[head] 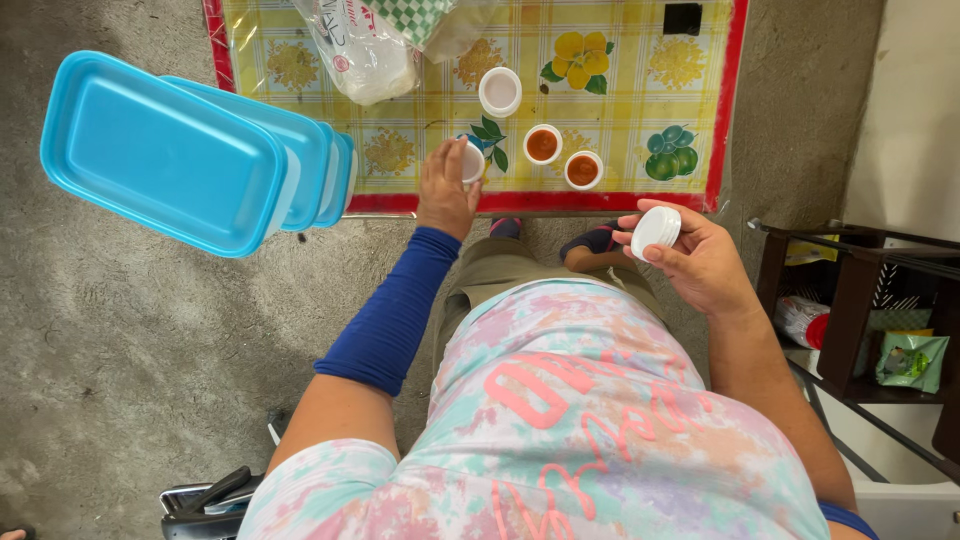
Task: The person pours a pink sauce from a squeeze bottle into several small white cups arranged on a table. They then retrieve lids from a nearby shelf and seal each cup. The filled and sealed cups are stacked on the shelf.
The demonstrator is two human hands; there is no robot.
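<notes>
My left hand (443, 187) reaches down to the patterned floor cloth (620, 110) and grips a small white cup (472, 161) near its front red edge. My right hand (690, 255) is raised near my body and holds a round white lid (656, 229) between thumb and fingers. Two small white cups filled with orange-red sauce (542, 144) (583, 169) stand on the cloth just right of the left hand. Farther back sits another white cup (500, 91), which looks empty or covered.
A stack of blue plastic tubs (190, 155) looms at the upper left, close to the camera. A clear plastic bag (365, 45) lies at the back of the cloth. A dark wooden shelf with packets (860, 300) stands at the right. Bare concrete floor surrounds the cloth.
</notes>
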